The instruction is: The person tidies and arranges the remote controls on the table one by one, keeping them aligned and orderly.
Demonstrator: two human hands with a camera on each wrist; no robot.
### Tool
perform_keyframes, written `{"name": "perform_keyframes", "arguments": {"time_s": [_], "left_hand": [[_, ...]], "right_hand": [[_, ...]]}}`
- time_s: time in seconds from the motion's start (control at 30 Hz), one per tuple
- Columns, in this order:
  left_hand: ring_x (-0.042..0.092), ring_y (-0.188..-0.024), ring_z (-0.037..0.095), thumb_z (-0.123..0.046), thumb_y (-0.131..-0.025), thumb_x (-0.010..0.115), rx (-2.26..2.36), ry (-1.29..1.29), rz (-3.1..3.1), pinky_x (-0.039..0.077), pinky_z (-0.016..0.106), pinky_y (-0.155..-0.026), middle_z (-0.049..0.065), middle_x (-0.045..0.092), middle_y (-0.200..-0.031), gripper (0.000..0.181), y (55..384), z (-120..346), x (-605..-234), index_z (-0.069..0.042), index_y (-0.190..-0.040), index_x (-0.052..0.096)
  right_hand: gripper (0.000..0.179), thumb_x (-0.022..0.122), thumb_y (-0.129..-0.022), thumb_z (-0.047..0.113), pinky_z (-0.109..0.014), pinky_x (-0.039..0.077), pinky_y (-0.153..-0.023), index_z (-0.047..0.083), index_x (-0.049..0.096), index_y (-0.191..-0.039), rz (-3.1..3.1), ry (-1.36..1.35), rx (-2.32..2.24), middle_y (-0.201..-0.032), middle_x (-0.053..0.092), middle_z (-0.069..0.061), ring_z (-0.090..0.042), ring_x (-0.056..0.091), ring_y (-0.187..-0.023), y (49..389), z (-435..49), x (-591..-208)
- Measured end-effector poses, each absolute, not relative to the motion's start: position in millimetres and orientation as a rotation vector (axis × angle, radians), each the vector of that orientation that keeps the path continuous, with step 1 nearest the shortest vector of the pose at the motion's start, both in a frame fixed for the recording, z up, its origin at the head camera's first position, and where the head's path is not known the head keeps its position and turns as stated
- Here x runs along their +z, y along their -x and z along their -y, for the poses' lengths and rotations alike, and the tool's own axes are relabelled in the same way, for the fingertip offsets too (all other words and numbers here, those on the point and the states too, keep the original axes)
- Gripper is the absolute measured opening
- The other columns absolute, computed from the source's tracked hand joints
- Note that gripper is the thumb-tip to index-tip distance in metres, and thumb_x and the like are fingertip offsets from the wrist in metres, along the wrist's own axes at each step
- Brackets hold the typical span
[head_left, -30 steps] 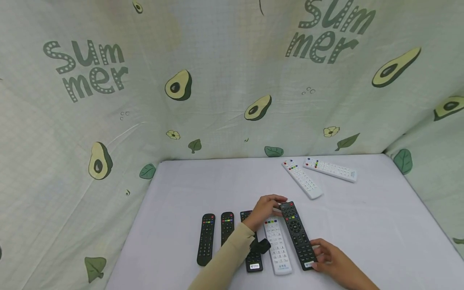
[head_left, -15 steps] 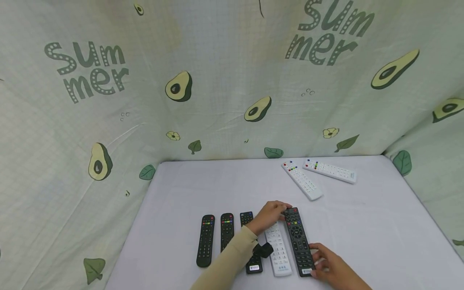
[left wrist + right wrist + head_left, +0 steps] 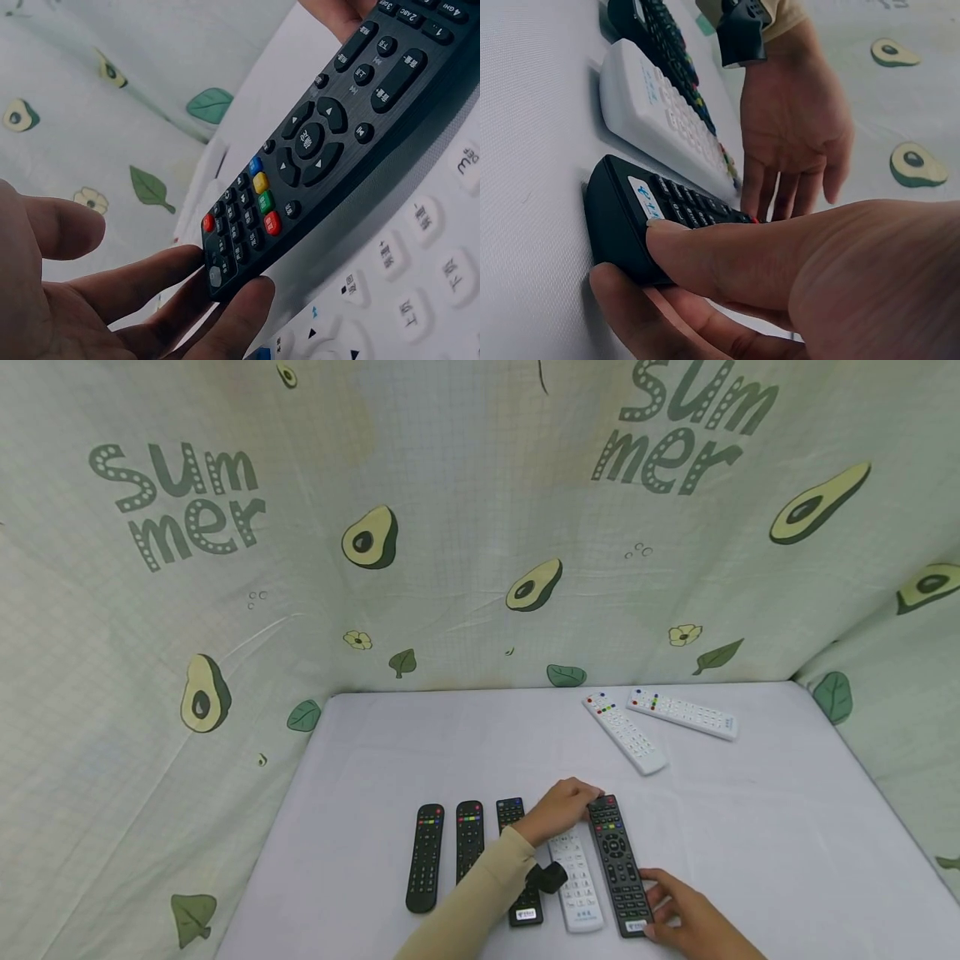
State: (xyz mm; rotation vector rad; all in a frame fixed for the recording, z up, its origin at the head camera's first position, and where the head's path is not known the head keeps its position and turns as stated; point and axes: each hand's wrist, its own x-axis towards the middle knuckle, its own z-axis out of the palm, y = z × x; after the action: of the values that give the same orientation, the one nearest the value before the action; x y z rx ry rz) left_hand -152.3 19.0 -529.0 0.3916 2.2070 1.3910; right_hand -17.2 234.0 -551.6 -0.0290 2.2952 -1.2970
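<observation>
A black remote control (image 3: pixel 618 864) lies slightly tilted at the right end of a row. My right hand (image 3: pixel 682 914) grips its near end, thumb (image 3: pixel 720 251) on top by the white label and fingers along the side and underneath. At the far end, the extended fingers (image 3: pixel 142 281) of my left hand (image 3: pixel 562 810) touch the remote, while the left thumb (image 3: pixel 64 229) stays off it. Left of this remote lies a white remote control (image 3: pixel 577 885), partly covered by the left hand. The left forearm crosses a second black remote control (image 3: pixel 527 906).
Two more black remotes, one on the far left (image 3: pixel 425 860) and one beside it (image 3: pixel 470 835), continue the row. Toward the back right lie a white remote (image 3: pixel 626 732) and another white remote (image 3: pixel 682 713). A printed curtain (image 3: pixel 450 527) stands behind the white table (image 3: pixel 360 752).
The black remote has moved slightly toward the person and turned straighter, closer in line with the row. Both hands moved along with it. The other remotes stayed put.
</observation>
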Motion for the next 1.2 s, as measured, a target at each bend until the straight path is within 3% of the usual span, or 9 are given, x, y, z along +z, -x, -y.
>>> {"name": "perform_keyframes", "arguments": {"time_s": [0.13, 0.3, 0.57, 0.83, 1.0, 1.2], "left_hand": [[0.062, -0.127, 0.018, -0.037, -0.112, 0.045, 1.281, -0.467, -2.275, 0.049, 0.037, -0.112, 0.004, 0.069, -0.130, 0.045, 152, -19, -528, -0.008, -0.136, 0.070], [0.060, -0.133, 0.019, -0.038, -0.112, 0.044, 1.191, -0.536, -2.308, 0.048, 0.036, -0.113, 0.005, 0.067, -0.138, 0.047, 150, -21, -526, -0.009, -0.141, 0.067], [0.063, -0.123, 0.013, -0.035, -0.112, 0.046, 1.152, -0.594, -2.315, 0.050, 0.031, -0.107, 0.005, 0.069, -0.133, 0.045, 149, -23, -523, -0.006, -0.141, 0.066], [0.062, -0.114, 0.011, -0.037, -0.111, 0.047, 1.184, -0.552, -2.334, 0.053, 0.033, -0.102, 0.003, 0.067, -0.128, 0.045, 151, -22, -525, -0.009, -0.140, 0.066], [0.062, -0.110, 0.011, -0.035, -0.111, 0.048, 1.206, -0.529, -2.367, 0.053, 0.032, -0.099, 0.002, 0.066, -0.124, 0.042, 155, -20, -522, -0.010, -0.138, 0.067], [0.063, -0.113, 0.015, -0.031, -0.112, 0.049, 1.246, -0.525, -2.403, 0.053, 0.034, -0.098, 0.005, 0.066, -0.126, 0.039, 165, -17, -521, -0.008, -0.137, 0.068]], "right_hand": [[0.076, 0.084, -0.085, 0.008, -0.035, 0.058, -0.074, -0.017, 0.044, -0.144, -2.312, 0.024, -1.275, -0.103, 0.061, -0.004, -0.020, 0.063, -0.090, 17, -232, -549], [0.085, 0.087, -0.081, 0.007, -0.040, 0.060, -0.077, -0.012, 0.040, -0.150, -2.341, -0.032, -1.239, -0.103, 0.061, -0.005, -0.020, 0.065, -0.091, 17, -228, -548], [0.084, 0.086, -0.082, 0.004, -0.034, 0.058, -0.073, -0.012, 0.039, -0.150, -2.347, 0.046, -1.243, -0.101, 0.061, -0.004, -0.018, 0.064, -0.088, 20, -232, -547], [0.074, 0.083, -0.088, 0.012, -0.026, 0.056, -0.069, -0.009, 0.046, -0.149, -2.488, 0.104, -1.179, -0.100, 0.062, 0.000, -0.006, 0.062, -0.082, 30, -242, -537], [0.063, 0.077, -0.095, 0.015, -0.033, 0.061, -0.074, -0.008, 0.049, -0.147, -2.645, -0.004, -1.110, -0.106, 0.067, -0.007, -0.019, 0.069, -0.092, 52, -248, -527], [0.059, 0.061, -0.107, 0.014, -0.051, 0.062, -0.082, -0.013, 0.036, -0.152, -2.811, -0.177, -1.190, -0.123, 0.060, -0.033, -0.048, 0.068, -0.108, 91, -257, -527]]}}
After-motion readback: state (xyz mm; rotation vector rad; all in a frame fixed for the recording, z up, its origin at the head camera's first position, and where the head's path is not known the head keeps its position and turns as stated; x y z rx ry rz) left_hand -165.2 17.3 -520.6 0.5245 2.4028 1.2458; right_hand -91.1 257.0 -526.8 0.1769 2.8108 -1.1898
